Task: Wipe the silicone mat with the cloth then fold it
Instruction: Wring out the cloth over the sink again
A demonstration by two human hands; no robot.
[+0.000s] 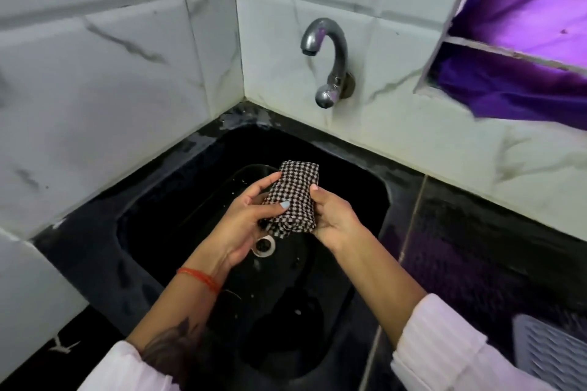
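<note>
Checked black-and-white cloth [293,197] sat bunched between my two grips: the left hand [246,219] clenched round its near side, the right hand [333,219] pinching its far edge. Directly beneath them lay the black sink [178,200] and its drain [263,245]; the tap [327,60] stood beyond.

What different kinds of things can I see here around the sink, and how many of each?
Checked cloth, gripped by the left hand and the right hand: 1
Hands: 2
Tap: 1
Black sink: 1
Drain: 1
Ribbed mat at lower right: 1
Red wrist thread: 1
Total: 8
</note>
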